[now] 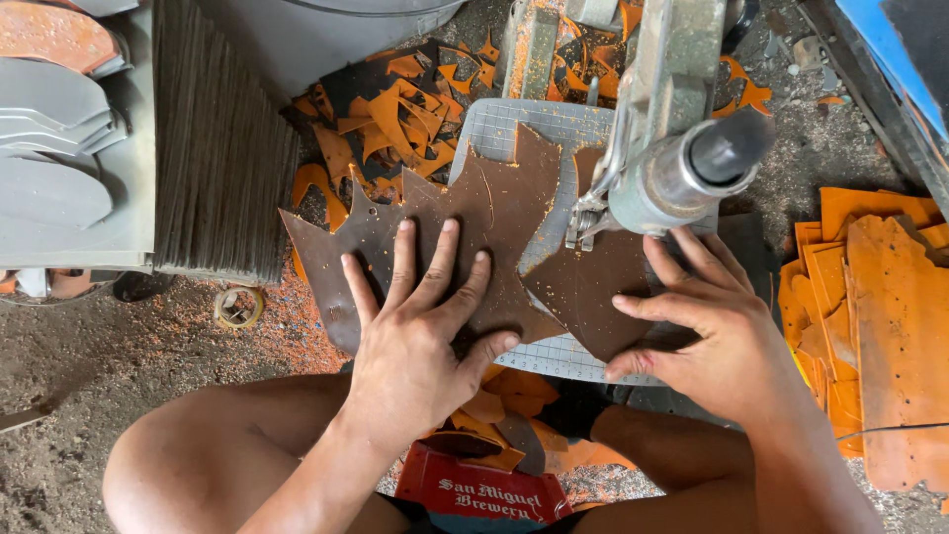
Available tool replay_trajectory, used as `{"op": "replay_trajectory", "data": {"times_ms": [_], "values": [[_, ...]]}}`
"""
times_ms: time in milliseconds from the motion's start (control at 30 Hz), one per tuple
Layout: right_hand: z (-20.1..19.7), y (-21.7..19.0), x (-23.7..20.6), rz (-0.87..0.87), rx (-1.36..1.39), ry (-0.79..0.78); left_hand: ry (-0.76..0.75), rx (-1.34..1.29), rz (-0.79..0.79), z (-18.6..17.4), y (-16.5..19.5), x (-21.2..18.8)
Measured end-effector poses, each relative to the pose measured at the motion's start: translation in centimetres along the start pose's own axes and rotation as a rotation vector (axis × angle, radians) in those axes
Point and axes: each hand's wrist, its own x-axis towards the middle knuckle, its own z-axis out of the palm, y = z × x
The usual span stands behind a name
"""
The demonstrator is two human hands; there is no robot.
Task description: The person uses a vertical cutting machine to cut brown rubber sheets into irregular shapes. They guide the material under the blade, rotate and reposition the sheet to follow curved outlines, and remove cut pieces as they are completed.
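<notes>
Your left hand point(420, 316) lay flat, fingers spread wide, pressing down on the brown sheet point(474, 237), a thin, jagged piece with pointed cut-outs along its edges. The sheet rested on the grey gridded cutting plate point(494, 124) of the press, hanging past the plate's left edge. Your right hand point(717, 331) was open too, fingers splayed and thumb tucked toward the sheet's lower right corner, holding that part down against the plate; neither hand gripped anything, both simply pressed.

The press head point(677, 163), a grey metal cylinder with a dark round end, stood just above the right part of the sheet, between your two hands and closer to your right one. Beyond the plate, on the far side from you, lay a heap of orange and dark offcuts point(395, 119). Well to the right of the plate sat a stack of orange sheets point(880, 316) on the ground. To the left of the plate stood a tight row of thin grey pieces point(222, 138) set on edge, with grey rounded blanks point(54, 148) farther left. Just below the plate, between your knees, was a red crate point(479, 489) with more offcuts on it. The gritty floor point(119, 356) was dusted with orange crumbs.
</notes>
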Motion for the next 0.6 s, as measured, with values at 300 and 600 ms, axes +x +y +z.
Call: {"op": "replay_trajectory", "data": {"times_ms": [300, 600], "values": [[0.3, 0.1, 0.1, 0.0, -0.015, 0.015, -0.029, -0.014, 0.044, -0.2, -1.2, 1.4], [0.6, 0.0, 0.2, 0.005, -0.04, 0.033, -0.065, -0.015, 0.077, -0.5, -2.1, 2.6]]}}
